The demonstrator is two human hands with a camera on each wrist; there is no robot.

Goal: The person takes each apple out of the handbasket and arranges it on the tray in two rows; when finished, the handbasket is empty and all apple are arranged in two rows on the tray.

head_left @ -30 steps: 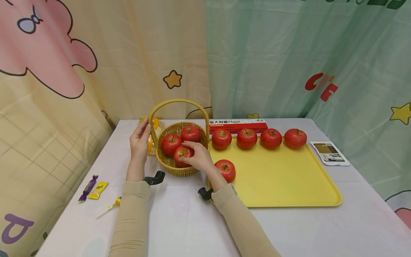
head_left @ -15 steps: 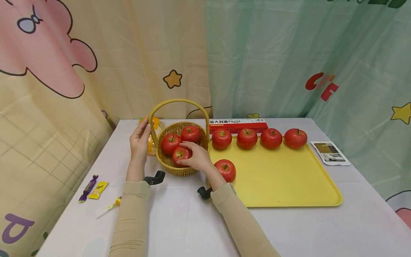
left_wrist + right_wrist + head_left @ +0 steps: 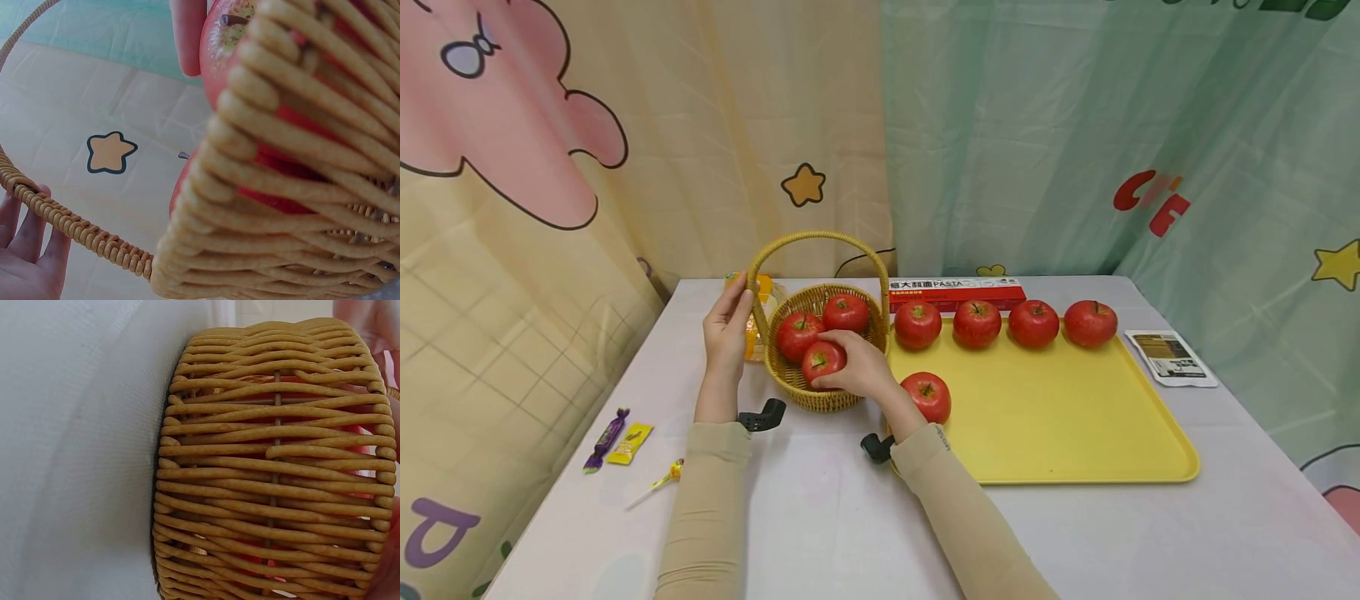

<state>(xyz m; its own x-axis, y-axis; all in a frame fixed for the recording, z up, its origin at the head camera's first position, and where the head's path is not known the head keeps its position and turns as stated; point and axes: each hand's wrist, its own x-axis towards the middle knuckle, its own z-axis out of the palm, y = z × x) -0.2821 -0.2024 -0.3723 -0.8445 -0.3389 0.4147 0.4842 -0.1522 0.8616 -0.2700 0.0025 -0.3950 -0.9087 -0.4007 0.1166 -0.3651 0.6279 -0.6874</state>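
A yellow wicker basket [image 3: 825,402] with a tall arched handle [image 3: 820,236] stands on the table, holding several red apples. My left hand [image 3: 725,333] holds the left side of that handle; in the left wrist view its fingers [image 3: 55,256] pass behind the woven arch. Inside the basket, my right hand [image 3: 861,364] grips the front apple [image 3: 822,360], thumb on the near side and fingers over the top. Behind it lie a left apple [image 3: 798,337] and a back apple [image 3: 847,312]. The right wrist view is mostly filled by the basket's woven wall [image 3: 269,475].
A yellow tray [image 3: 1075,425] to the right bears several apples along its back edge and one apple [image 3: 927,397] at its left. A pasta box [image 3: 958,292] lies behind. A white packet [image 3: 1170,358] is far right. Wrapped candies [image 3: 606,440] and a lollipop [image 3: 666,477] lie left.
The front apple has shifted slightly left within the basket, and my right hand has moved with it. My left hand stays at the handle.
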